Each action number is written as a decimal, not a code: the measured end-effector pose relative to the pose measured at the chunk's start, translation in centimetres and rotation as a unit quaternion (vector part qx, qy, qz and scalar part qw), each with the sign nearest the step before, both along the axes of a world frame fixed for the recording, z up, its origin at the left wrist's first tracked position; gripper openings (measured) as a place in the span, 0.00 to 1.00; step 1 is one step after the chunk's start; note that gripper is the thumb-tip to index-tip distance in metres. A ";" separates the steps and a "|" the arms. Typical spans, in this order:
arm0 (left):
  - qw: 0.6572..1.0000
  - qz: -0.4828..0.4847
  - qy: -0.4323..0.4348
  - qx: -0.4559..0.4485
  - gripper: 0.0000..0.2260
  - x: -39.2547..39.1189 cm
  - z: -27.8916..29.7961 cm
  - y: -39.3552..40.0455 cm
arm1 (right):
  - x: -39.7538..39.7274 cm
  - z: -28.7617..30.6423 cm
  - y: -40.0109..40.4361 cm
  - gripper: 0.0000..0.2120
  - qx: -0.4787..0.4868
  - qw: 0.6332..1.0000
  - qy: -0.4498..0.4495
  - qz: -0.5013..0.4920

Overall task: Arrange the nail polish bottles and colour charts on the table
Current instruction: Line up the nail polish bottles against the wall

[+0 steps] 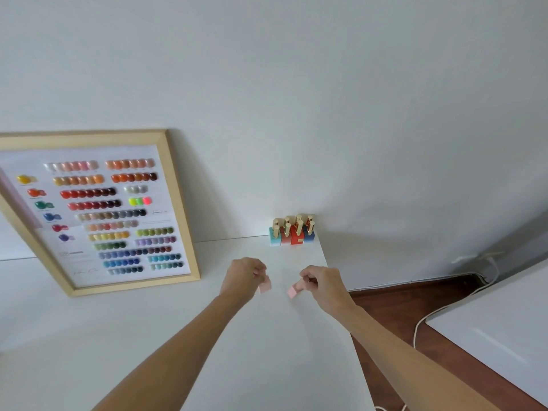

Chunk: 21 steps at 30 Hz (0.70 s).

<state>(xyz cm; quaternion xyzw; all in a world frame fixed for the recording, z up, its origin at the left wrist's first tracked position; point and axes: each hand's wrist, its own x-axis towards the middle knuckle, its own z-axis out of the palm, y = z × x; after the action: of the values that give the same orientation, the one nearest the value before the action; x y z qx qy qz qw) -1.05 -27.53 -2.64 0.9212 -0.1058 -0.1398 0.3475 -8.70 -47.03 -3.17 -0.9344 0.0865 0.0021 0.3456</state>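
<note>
Above the white tabletop (178, 336), the left hand (243, 280) and right hand (323, 284) each pinch a pink bottle (264, 286), (294, 291), grip closed.

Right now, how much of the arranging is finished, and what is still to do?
Done, it seems: a cluster of gold-capped bottles stands at the table's far corner by the wall, and the framed colour chart leans against the wall. In hand: the left hand holds one pink bottle and the right hand another pink bottle. Left: setting these two down, probably with the cluster.
</note>
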 end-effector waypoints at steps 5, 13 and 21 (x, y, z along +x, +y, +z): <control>1.000 0.024 -0.010 -0.002 0.09 4.4 -0.2 0.0 | 3.8 -0.2 1.4 0.08 -0.003 1.000 -0.006 -0.004; 1.000 0.009 0.011 0.003 0.10 9.7 -1.6 -1.2 | 9.3 -1.3 3.6 0.05 -0.020 1.000 -0.012 0.015; 1.000 -0.005 0.018 0.003 0.11 11.8 -2.7 -2.1 | 12.4 -2.2 4.3 0.07 -0.035 0.998 -0.013 0.042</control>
<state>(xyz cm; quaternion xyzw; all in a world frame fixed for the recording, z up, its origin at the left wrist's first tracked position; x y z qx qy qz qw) 10.72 -29.59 -5.29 0.9189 -0.1042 -0.1582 0.3460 3.72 -42.73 -5.41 -0.9487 0.0422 0.0013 0.3134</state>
